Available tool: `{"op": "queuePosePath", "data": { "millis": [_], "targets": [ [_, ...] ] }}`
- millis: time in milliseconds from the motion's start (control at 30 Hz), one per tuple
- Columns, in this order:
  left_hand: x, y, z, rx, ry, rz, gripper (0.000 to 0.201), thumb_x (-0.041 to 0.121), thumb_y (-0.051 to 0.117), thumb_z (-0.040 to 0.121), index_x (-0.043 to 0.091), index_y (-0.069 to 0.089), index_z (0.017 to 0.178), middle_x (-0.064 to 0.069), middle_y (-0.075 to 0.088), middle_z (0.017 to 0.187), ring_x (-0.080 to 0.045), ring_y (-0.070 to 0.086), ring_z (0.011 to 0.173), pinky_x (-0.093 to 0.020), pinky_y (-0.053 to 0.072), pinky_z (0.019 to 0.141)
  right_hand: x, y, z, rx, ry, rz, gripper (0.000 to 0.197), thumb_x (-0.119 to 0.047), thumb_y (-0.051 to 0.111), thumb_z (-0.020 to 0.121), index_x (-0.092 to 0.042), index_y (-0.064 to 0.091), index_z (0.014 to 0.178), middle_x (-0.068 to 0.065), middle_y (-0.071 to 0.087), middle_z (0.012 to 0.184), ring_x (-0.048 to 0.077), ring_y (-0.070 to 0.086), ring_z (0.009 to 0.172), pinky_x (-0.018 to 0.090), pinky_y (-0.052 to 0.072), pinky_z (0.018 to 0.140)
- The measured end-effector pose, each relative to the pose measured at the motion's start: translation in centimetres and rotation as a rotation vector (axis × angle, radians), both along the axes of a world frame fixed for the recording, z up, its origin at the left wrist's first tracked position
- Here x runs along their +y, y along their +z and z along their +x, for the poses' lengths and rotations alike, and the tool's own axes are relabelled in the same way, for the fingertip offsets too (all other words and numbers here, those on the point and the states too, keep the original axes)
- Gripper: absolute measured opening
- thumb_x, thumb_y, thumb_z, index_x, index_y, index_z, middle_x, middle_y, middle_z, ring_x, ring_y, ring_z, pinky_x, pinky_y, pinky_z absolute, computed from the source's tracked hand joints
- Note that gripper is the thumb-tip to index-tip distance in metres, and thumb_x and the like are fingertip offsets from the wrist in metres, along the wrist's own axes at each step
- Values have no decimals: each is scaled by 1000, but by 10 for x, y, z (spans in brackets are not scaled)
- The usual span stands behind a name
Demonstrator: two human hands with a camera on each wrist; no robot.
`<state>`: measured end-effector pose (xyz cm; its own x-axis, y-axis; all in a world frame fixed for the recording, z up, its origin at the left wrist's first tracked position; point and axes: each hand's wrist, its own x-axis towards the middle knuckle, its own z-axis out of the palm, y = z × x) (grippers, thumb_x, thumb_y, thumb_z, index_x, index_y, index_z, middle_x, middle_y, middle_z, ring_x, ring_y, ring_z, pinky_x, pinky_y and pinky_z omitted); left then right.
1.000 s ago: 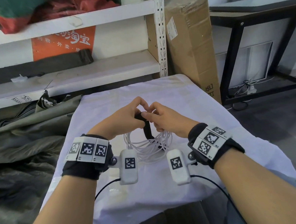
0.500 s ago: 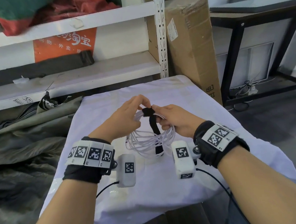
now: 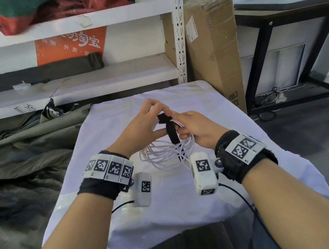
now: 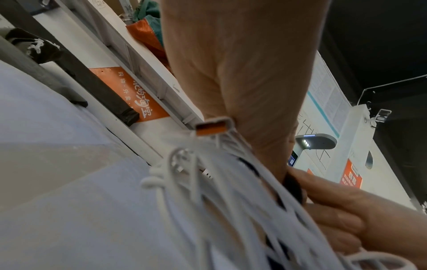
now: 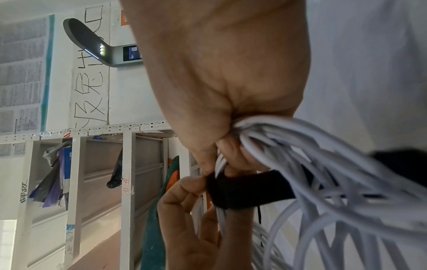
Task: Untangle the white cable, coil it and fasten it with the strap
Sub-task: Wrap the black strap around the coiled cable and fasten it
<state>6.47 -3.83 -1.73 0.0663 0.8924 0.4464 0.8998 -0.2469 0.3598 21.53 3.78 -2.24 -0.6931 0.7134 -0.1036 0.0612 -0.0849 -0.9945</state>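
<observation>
Now that the strap point(image 3: 169, 128) has been pulled over the top of the cable point(image 3: 167, 153), held above the table point(image 3: 241, 177), the left hand point(image 3: 140, 126) pinches its end while the right hand point(image 3: 197, 129) squeezes the loops; I think fastening comes next.

Showing white: the coiled cable point(image 3: 167, 153), the cloth point(image 3: 213, 194) spread on the table, the shelf rack point(image 3: 179, 35) and the wrist camera housings point(image 3: 142, 188). Showing black: the strap point(image 3: 169, 128) and the wristbands point(image 3: 100, 187), the latter carrying black-and-white square-code tags point(image 3: 108, 167). Glowing orange with white characters: the sign point(image 3: 70, 45); looking plain brown: the cardboard box point(image 3: 212, 43); lying dull olive-grey: the tarpaulin point(image 3: 25, 153).
</observation>
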Motion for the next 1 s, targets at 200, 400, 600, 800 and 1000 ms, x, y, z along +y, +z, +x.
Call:
{"op": "queuePosePath", "data": {
  "millis": [200, 400, 600, 800, 1000],
  "targets": [
    [-2, 8, 4, -182, -13, 21, 10, 16, 69, 84, 21, 68, 93, 4, 52, 112, 4, 53, 95, -2, 34, 86, -1, 0, 0, 4, -10, 51, 38, -34, 46, 99, -9, 52, 71, -8, 38, 48, 7, 28, 40, 18, 29, 42],
    [-7, 25, 12, -623, 106, -38, 16, 29, 66, 86, 18, 73, 94, -6, 65, 89, -8, 54, 67, -23, 46, 68, -2, 3, 3, -36, -24, 79, 31, -35, 45, 99, -5, 52, 93, 2, 45, 67, 10, 31, 52, 18, 30, 48],
    [-8, 30, 12, -842, 31, -89, 16, 24, 59, 92, 16, 74, 95, -7, 51, 62, -12, 46, 56, -17, 42, 58, -1, 2, 0, -106, -1, 164, 33, -39, 45, 98, -7, 50, 89, 2, 47, 68, 10, 33, 50, 17, 33, 46],
    [-5, 25, -2, -772, 169, -69, 17, 27, 58, 93, 22, 74, 92, -6, 64, 72, -12, 56, 64, -23, 50, 67, -6, 1, 0, -228, 86, 238, 35, -37, 43, 99, -5, 57, 93, 1, 46, 66, 12, 33, 51, 19, 32, 48],
    [-5, 20, -22, -845, 248, -61, 12, 25, 63, 90, 21, 75, 88, -6, 67, 76, -10, 59, 61, -22, 52, 65, -10, 7, 2, -247, 194, 320, 32, -33, 45, 99, -8, 62, 89, -3, 42, 61, 11, 31, 49, 19, 29, 48]
  ]
}}
